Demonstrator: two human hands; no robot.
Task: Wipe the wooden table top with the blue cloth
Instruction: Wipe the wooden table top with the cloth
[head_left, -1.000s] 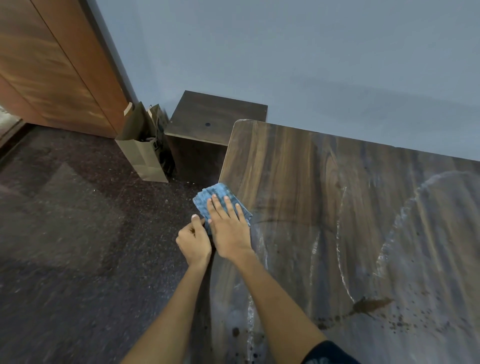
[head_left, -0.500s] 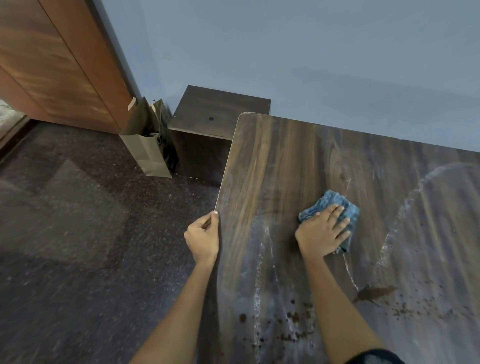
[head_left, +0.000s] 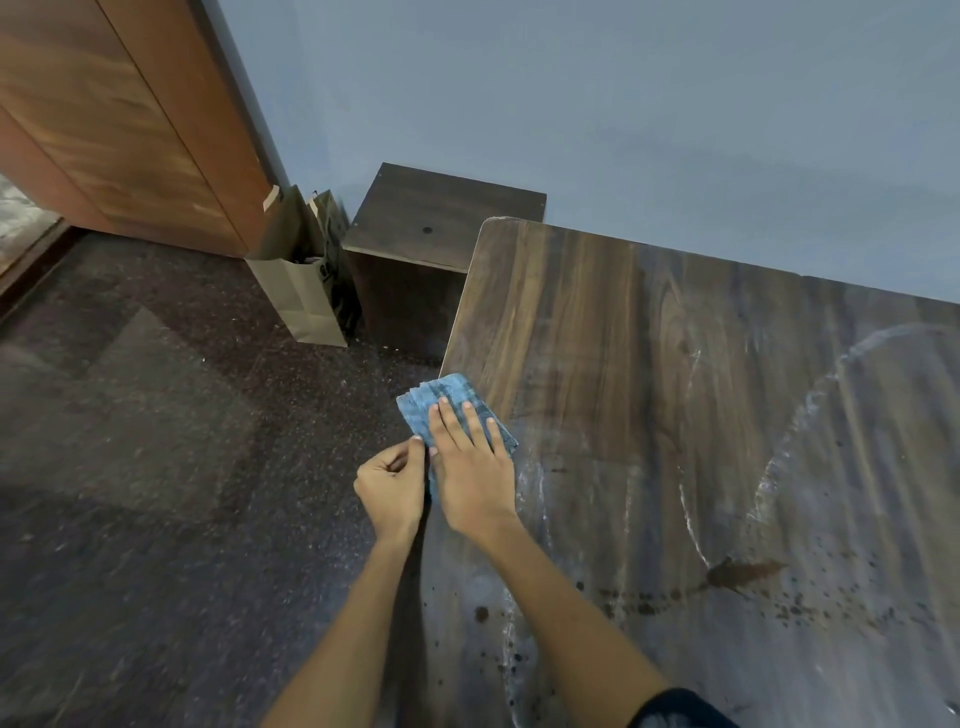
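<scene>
The folded blue cloth lies at the left edge of the wooden table top, partly hanging over it. My right hand presses flat on the cloth with straight fingers. My left hand sits just off the table's left edge with its fingers curled and holding nothing, one fingertip beside the cloth. White smeared streaks arc across the table. A brown spill with several specks lies nearer to me.
A low dark wooden cabinet stands against the blue wall beyond the table's far left corner. A brown paper bag stands beside it on the dark speckled floor. Reddish wooden panels fill the upper left.
My right hand slid the cloth from the middle of the table back to the left edge. My left hand let go of the table edge and curled beside the cloth.
</scene>
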